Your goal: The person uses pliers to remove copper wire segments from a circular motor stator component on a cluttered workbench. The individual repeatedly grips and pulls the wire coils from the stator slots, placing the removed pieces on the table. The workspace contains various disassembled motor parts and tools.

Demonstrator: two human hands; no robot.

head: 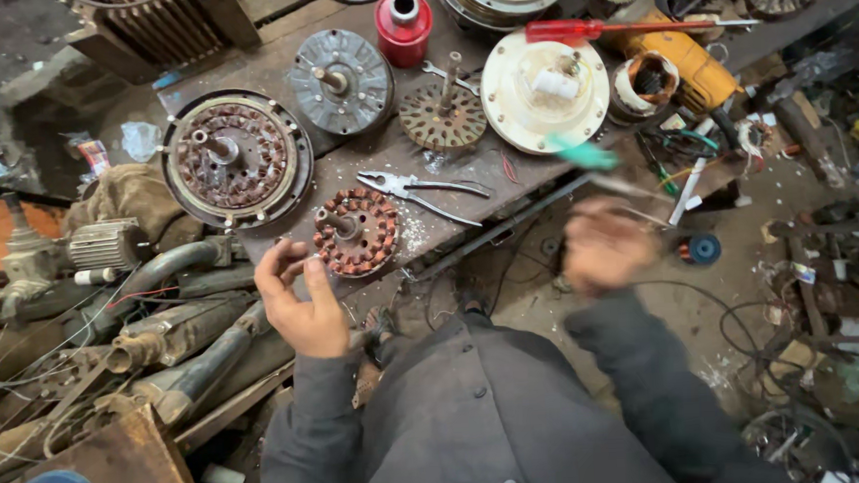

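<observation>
Copper-wound stator (357,232) sits at the workbench (448,217) edge, just beside the person's left hand (300,300), fingers curled but holding nothing. Right hand (604,246) is motion-blurred, grip unreadable, near a green-handled screwdriver (590,157); pliers (418,189) lie nearby.

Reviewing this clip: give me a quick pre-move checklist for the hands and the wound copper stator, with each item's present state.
1. Left hand at the copper stator: ok, fingers beside its edge; contact cannot tell.
2. Stator resting on the bench: ok, near the front edge.
3. Right hand grip: cannot tell, motion-blurred.
4. Green-handled tool by the right hand: cannot tell if held.
5. Pliers within reach: ok, lying beside the stator.
</observation>
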